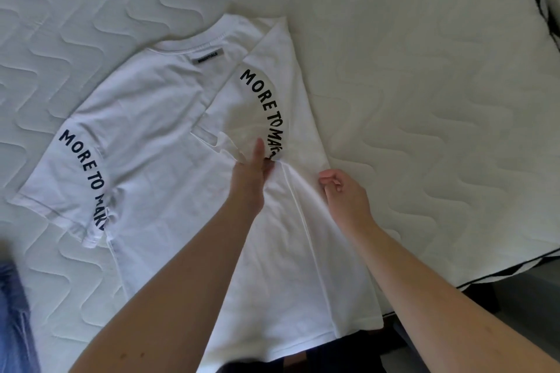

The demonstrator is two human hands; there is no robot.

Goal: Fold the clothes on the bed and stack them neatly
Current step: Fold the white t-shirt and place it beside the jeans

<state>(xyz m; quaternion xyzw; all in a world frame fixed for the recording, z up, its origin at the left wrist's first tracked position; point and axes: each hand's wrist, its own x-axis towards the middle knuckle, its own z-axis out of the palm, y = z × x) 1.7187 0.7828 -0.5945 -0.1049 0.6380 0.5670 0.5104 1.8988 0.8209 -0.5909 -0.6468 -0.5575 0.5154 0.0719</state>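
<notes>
- T-shirt, white, lies spread on the bed, collar toward the far side; its hem hangs over the near edge.
- We see black lettering curving along each sleeve, and a grey label inside the collar.
- Our right-side sleeve is folded inward over the body of the shirt, so its lettering faces up near the middle.
- Our left hand lies on the folded sleeve edge with fingers straight, pressing the cloth down; nothing is clasped in it.
- Our right hand sits at the shirt's right edge, fingers curled and pinching the fabric there, where creases gather.
- We note blue denim cloth at the near left corner, just beside the shirt's lower left side; we cannot tell whether they touch.
</notes>
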